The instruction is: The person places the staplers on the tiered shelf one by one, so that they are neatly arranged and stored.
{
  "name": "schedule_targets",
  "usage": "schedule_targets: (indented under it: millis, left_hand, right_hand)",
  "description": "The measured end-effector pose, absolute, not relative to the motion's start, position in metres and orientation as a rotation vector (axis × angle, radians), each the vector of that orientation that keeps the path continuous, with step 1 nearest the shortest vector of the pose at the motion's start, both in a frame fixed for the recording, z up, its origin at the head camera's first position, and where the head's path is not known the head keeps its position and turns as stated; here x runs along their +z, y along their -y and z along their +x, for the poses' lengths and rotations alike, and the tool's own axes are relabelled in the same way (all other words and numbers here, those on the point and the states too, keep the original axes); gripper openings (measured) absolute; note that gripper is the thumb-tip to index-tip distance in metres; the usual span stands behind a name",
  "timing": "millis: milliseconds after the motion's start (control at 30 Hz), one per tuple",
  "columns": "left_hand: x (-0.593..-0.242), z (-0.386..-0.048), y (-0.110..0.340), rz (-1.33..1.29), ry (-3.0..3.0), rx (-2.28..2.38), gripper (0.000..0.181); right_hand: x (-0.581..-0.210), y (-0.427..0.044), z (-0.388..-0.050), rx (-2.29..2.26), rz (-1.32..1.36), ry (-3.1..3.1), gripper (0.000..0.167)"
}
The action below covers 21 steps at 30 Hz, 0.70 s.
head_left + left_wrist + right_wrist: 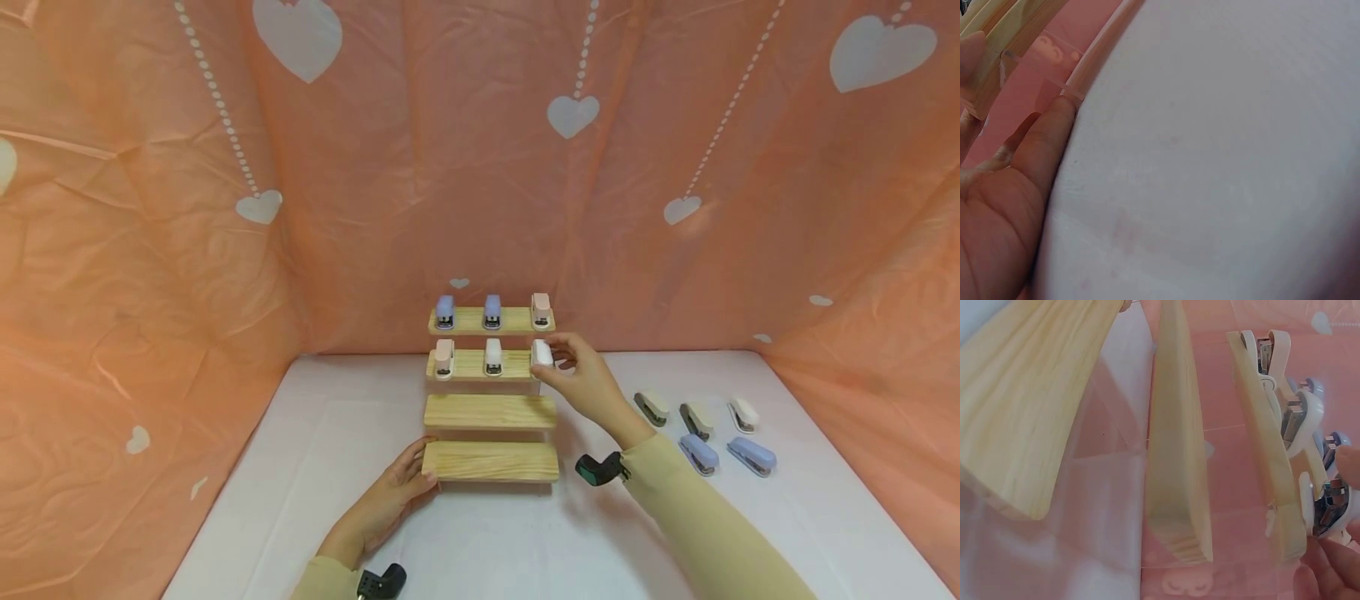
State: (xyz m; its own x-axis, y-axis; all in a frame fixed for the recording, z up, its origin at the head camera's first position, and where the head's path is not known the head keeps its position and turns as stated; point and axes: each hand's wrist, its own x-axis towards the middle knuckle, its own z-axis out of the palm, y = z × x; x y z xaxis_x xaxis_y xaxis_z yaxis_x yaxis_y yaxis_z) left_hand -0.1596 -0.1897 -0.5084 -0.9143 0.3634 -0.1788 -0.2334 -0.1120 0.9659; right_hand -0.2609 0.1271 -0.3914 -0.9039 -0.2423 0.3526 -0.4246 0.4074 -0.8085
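A tiered display stand (491, 461) with wooden shelves stands mid-table. My right hand (581, 379) pinches a white stapler (542, 353) at the right end of the second shelf from the top. In the right wrist view this stapler (1332, 503) sits upright at the board's end, between thumb and fingers. Left of it on that shelf are another white stapler (492, 357) and a pink stapler (444, 358). My left hand (386, 504) grips the left end of the lowest shelf, thumb at its front; in the left wrist view the palm (997, 212) shows beside the tabletop.
The top shelf carries two lavender staplers (446, 312) and a pink stapler (541, 310). On the table (315, 433) at right lie two beige staplers (651, 408), a white stapler (743, 414) and two lavender staplers (752, 456). A pink curtain (480, 183) with hearts hangs behind.
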Motion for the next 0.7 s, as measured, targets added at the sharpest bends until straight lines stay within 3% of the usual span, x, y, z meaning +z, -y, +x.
schedule_targets:
  millis: [367,700]
  left_hand:
    - [-0.5096,-0.1605,0.1902,0.12,-1.771,2.07,0.076]
    - [-0.5097,-0.1614,0.1903,0.148,-1.767,2.066,0.076]
  right_hand:
    - [-0.394,-0.1236,-0.2651,1.4,0.613,2.532,0.048]
    - [-0.398,-0.1279,-0.2656,1.367,0.633,2.627,0.057]
